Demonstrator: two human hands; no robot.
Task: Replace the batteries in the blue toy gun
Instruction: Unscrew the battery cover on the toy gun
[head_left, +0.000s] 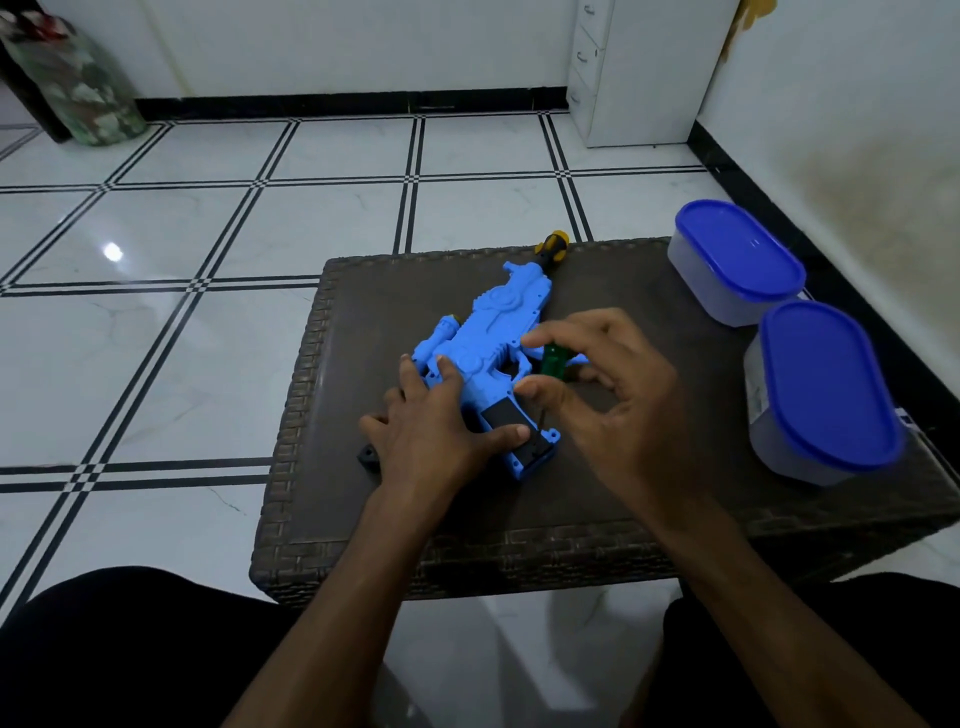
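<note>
**Screwdriver upright over the toy gun's grip**

Dark-clothed knees (130, 639) sit nearest the camera, and both bare forearms reach from them over a dark woven table (519, 525); the left hand (441, 421) lies flat with straight fingers on the blue toy gun (483, 343), its thumb stretched across the black panel (506, 415) on the gun's handle; the right hand (597, 395) pinches the green handle of a small screwdriver (551, 361) between thumb and fingertips, fingers curled narrowly round it; below that pinch the thin shaft stands nearly upright, its tip at the handle's edge, just beside the left thumb; whether the tip sits in a screw cannot be told. Left of the flat hand, a small black piece (368, 457) lies on the table, partly hidden by the wrist; beyond the pinch, past the gun's muzzle, a yellow-and-black screwdriver (551, 248) lies at the table's far edge; right of the pinching hand stand two clear tubs (727, 296) with blue lids, one behind the other.
</note>
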